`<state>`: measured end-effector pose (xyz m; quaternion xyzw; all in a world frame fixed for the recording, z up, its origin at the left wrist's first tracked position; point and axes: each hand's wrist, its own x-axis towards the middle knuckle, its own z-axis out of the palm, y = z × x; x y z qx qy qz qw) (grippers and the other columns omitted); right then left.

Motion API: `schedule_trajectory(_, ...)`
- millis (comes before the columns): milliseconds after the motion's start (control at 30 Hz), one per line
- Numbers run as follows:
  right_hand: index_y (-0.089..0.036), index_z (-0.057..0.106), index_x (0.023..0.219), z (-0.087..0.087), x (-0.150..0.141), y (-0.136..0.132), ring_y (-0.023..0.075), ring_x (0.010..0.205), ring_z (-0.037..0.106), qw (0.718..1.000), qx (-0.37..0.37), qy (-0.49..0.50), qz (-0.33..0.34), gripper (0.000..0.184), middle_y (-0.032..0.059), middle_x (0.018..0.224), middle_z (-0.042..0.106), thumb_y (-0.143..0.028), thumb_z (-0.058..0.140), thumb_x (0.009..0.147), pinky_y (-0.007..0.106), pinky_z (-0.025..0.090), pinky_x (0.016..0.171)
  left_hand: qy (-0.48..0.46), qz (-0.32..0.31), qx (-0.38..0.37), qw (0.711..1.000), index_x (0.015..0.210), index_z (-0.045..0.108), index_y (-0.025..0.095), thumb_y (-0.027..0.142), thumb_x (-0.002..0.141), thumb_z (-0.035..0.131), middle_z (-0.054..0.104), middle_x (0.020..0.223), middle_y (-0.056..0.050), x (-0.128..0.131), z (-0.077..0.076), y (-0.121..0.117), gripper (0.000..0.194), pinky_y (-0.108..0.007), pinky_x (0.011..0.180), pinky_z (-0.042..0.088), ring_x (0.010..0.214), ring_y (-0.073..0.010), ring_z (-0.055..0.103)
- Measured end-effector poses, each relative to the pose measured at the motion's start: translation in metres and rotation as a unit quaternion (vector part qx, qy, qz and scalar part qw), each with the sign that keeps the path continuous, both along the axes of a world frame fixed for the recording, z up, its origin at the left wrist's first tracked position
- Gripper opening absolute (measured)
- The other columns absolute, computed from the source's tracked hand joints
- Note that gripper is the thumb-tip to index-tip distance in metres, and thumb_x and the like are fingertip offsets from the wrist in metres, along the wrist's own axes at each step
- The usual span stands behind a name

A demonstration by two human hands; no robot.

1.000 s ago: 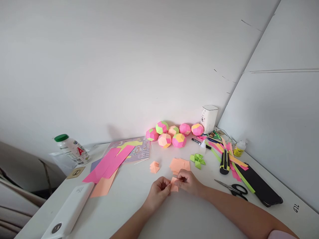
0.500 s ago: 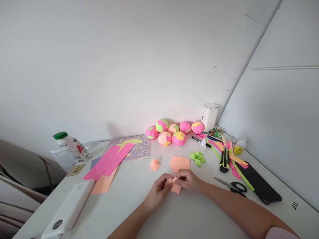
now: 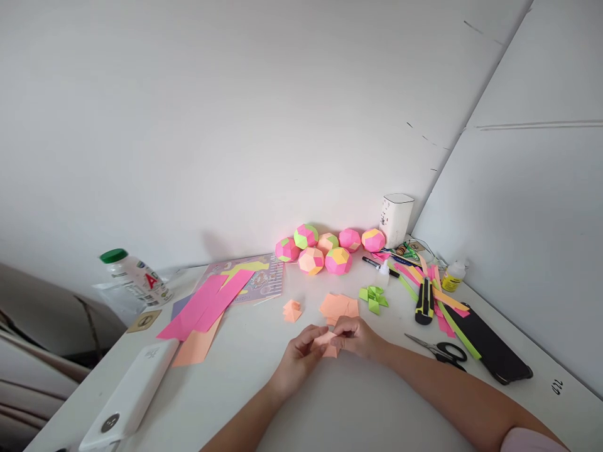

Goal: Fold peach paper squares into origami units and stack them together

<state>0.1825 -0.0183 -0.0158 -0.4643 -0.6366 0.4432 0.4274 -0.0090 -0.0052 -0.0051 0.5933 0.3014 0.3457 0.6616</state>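
Between both hands is a small folded piece of peach paper (image 3: 331, 350), its lower edge showing below the fingers. My left hand (image 3: 300, 353) pinches its left side, while my right hand (image 3: 358, 339) grips the right side with thumb and fingers. Just beyond the hands lies a loose pile of peach paper pieces (image 3: 340, 306). A small folded peach unit (image 3: 292, 311) rests to the left of that pile, and folded green paper pieces (image 3: 374, 299) lie to its right. Part of the held paper is hidden by the fingers.
Several colourful paper balls (image 3: 311, 260) sit by the wall. Scissors (image 3: 443, 351), a box cutter (image 3: 424, 301), paper strips (image 3: 455, 326) and a black case (image 3: 499, 345) lie at right. Pink paper sheets (image 3: 221, 301), a white device (image 3: 134, 392) and a bottle (image 3: 134, 276) are at left.
The peach paper has tilted between my fingers, and less of its lower part shows. Both hands stay in nearly the same place, with the fingers shifted slightly.
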Motion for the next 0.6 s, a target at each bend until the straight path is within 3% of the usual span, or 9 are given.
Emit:
schedule_trajectory(233, -0.016, 0.063, 0.065, 0.0063, -0.0008, -0.0013, 0.0117, 0.06, 0.045, 1.0, 0.002, 0.012, -0.009, 0.026, 0.0002, 0.068, 0.05, -0.041, 0.068, 0.07, 0.026, 0.038, 0.057, 0.018, 0.002, -0.054, 0.998, 0.106, 0.062, 0.02, 0.045, 0.072, 0.065, 0.06, 0.088, -0.004, 0.0018, 0.0018, -0.0015, 0.042, -0.028, 0.065, 0.046, 0.074, -0.0161, 0.057)
schedule_trajectory(600, -0.015, 0.06, 0.078, -0.0003, -0.0014, -0.0003, 0.0092, 0.055, 0.044, 0.995, -0.051, 0.089, -0.011, 0.024, -0.0023, 0.065, 0.051, -0.034, 0.071, 0.069, 0.022, 0.035, 0.051, 0.078, -0.01, 0.067, 0.995, 0.108, 0.065, 0.022, 0.042, 0.084, 0.053, 0.055, 0.081, -0.003, 0.0001, 0.0003, -0.0002, 0.034, -0.027, 0.064, 0.042, 0.073, -0.016, 0.051)
